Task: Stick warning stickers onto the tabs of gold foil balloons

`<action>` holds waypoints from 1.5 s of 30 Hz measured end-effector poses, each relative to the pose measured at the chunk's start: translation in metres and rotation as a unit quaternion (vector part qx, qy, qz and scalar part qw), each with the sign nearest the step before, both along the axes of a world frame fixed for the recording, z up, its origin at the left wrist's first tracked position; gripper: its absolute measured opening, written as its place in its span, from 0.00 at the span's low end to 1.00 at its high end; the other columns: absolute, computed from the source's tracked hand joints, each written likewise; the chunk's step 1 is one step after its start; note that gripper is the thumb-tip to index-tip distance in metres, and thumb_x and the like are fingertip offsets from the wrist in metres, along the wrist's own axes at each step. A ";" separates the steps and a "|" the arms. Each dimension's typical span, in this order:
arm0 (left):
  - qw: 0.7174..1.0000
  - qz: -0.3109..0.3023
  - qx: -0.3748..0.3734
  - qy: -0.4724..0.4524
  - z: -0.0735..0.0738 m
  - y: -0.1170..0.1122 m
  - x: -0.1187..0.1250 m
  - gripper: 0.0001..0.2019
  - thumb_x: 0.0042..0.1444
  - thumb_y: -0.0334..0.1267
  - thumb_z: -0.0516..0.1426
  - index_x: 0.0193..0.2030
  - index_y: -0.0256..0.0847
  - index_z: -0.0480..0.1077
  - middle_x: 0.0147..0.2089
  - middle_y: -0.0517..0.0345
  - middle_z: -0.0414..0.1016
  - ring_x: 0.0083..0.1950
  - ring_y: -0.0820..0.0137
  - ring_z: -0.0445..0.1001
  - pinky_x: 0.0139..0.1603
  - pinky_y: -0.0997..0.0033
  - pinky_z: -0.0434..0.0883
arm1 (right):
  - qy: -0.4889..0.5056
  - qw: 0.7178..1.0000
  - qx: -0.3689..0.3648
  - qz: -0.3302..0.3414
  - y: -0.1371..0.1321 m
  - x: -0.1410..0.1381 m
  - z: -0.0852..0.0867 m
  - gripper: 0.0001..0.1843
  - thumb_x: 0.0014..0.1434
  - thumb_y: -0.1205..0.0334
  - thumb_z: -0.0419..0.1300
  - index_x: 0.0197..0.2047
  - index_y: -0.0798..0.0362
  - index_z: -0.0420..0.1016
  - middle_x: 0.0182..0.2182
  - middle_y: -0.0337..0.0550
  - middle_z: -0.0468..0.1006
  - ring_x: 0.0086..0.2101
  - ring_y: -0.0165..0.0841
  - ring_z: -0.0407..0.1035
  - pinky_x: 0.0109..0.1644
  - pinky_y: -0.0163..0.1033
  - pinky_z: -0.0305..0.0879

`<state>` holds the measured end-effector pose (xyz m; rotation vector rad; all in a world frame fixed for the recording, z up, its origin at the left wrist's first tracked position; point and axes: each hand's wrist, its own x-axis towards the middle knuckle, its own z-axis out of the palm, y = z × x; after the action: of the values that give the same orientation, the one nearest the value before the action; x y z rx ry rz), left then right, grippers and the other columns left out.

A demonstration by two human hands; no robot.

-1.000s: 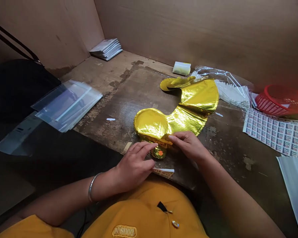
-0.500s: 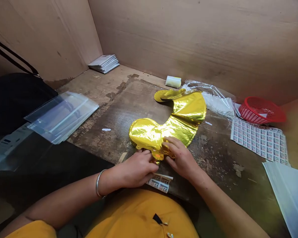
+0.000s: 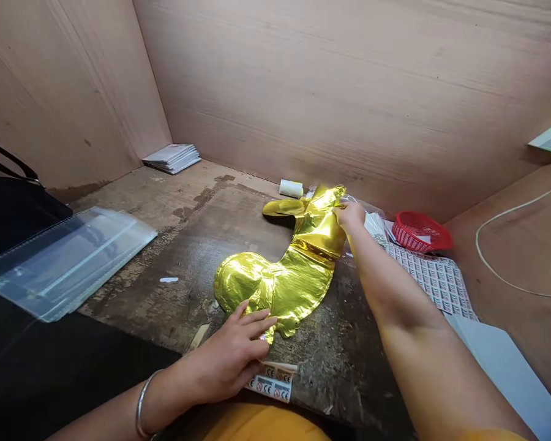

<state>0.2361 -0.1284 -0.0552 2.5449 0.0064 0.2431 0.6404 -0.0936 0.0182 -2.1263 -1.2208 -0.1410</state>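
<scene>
A shiny gold foil balloon (image 3: 303, 278), flat and curved, lies across the worn dark tabletop (image 3: 202, 229). My left hand (image 3: 241, 346) rests on its near end, fingers stretched out over the foil. At the balloon's far end, my right hand (image 3: 351, 214) pinches the right edge of the foil, where the material is folded and creased. Under and beside my left hand is a strip of printed CE labels (image 3: 275, 387), partly covered by that hand.
Clear plastic sleeves (image 3: 96, 257) lie at left, a stack of cards (image 3: 174, 158) behind them. A white roll (image 3: 291, 188) stands near the back wall. At right are a red basket (image 3: 406, 229), sticker sheets (image 3: 445, 282) and white sheets (image 3: 496, 349).
My right hand has moved from the balloon's near end to its far right edge. The folded far part now lies more opened out. My left hand's fingers have spread. The view has shifted.
</scene>
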 end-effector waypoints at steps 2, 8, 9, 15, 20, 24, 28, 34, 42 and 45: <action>1.000 0.002 -0.003 0.001 -0.002 0.000 0.001 0.04 0.60 0.32 0.54 0.36 0.42 0.70 0.66 0.52 0.66 0.71 0.59 0.57 0.70 0.40 0.46 | 0.009 0.998 0.016 -0.052 0.004 0.001 0.003 0.08 0.54 0.62 0.56 0.25 0.52 0.72 0.22 0.46 0.72 0.30 0.38 0.68 0.38 0.46 0.62; 1.000 -0.005 -0.020 -0.015 0.000 0.001 -0.002 0.03 0.58 0.31 0.55 0.34 0.41 0.70 0.66 0.54 0.66 0.70 0.58 0.57 0.70 0.40 0.45 | 0.004 0.992 0.075 -0.100 -0.036 -0.069 0.019 0.16 0.59 0.61 0.51 0.47 0.58 0.73 0.44 0.56 0.77 0.42 0.40 0.70 0.47 0.46 0.64; 0.999 -0.007 -0.034 -0.021 0.004 0.000 -0.004 0.03 0.58 0.31 0.55 0.34 0.41 0.70 0.65 0.53 0.66 0.69 0.58 0.59 0.70 0.41 0.46 | 0.010 0.995 0.073 -0.068 -0.056 -0.092 0.018 0.16 0.61 0.59 0.51 0.46 0.56 0.74 0.42 0.53 0.78 0.41 0.39 0.71 0.46 0.44 0.65; 0.955 0.100 -0.269 0.070 0.041 -0.001 -0.007 0.06 0.59 0.38 0.55 0.34 0.38 0.70 0.31 0.60 0.74 0.32 0.72 0.72 0.35 0.73 0.70 | 0.311 0.919 -0.106 0.219 -0.185 -0.219 -0.005 0.17 0.61 0.52 0.59 0.50 0.50 0.76 0.40 0.44 0.80 0.39 0.38 0.74 0.43 0.40 0.70; 0.876 0.137 -0.443 0.136 0.037 0.000 0.010 0.11 0.52 0.43 0.60 0.34 0.36 0.69 0.27 0.64 0.68 0.27 0.76 0.65 0.25 0.79 0.61 | 0.621 0.763 -0.068 0.166 -0.205 -0.251 -0.031 0.18 0.54 0.55 0.67 0.48 0.51 0.77 0.38 0.43 0.82 0.36 0.36 0.77 0.46 0.42 0.73; 0.869 0.145 -0.460 0.110 0.036 -0.002 0.007 0.16 0.52 0.42 0.60 0.45 0.35 0.70 0.37 0.56 0.75 0.34 0.72 0.73 0.32 0.75 0.70 | 0.659 0.738 -0.022 0.141 -0.203 -0.252 -0.041 0.16 0.53 0.57 0.68 0.45 0.51 0.79 0.36 0.42 0.83 0.34 0.34 0.77 0.46 0.42 0.74; 0.914 0.185 -0.361 0.023 0.048 0.023 0.020 0.15 0.58 0.40 0.56 0.50 0.37 0.70 0.48 0.50 0.77 0.46 0.68 0.77 0.46 0.69 0.74 | 0.613 0.765 -0.031 0.196 -0.201 -0.245 -0.047 0.16 0.56 0.57 0.66 0.46 0.53 0.80 0.38 0.46 0.83 0.37 0.36 0.77 0.46 0.42 0.73; 0.955 0.285 -0.017 -0.075 0.053 0.110 0.106 0.17 0.59 0.29 0.52 0.55 0.34 0.69 0.55 0.47 0.75 0.55 0.63 0.74 0.59 0.63 0.69 | 0.611 0.758 -0.001 0.228 -0.192 -0.229 -0.069 0.17 0.54 0.52 0.67 0.42 0.54 0.81 0.37 0.48 0.83 0.36 0.38 0.77 0.45 0.45 0.73; 0.962 0.250 0.102 -0.039 0.018 0.166 0.209 0.40 0.50 0.37 0.62 0.69 0.35 0.54 0.70 0.35 0.54 0.69 0.48 0.56 0.67 0.48 0.57 | 0.623 0.750 0.006 0.222 -0.198 -0.223 -0.082 0.17 0.54 0.51 0.66 0.41 0.55 0.80 0.35 0.48 0.82 0.36 0.38 0.75 0.44 0.42 0.71; 0.966 0.220 0.127 -0.046 0.009 0.171 0.226 0.39 0.49 0.37 0.63 0.68 0.40 0.57 0.71 0.37 0.53 0.69 0.47 0.57 0.66 0.47 0.59 | 0.626 0.747 -0.008 0.222 -0.200 -0.223 -0.084 0.17 0.55 0.51 0.65 0.42 0.55 0.80 0.35 0.46 0.80 0.38 0.38 0.74 0.43 0.41 0.70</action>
<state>0.4624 0.0430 -0.0463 2.7571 0.5404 0.5652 0.4174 -0.2939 -0.0656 -1.2822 -0.7595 1.2982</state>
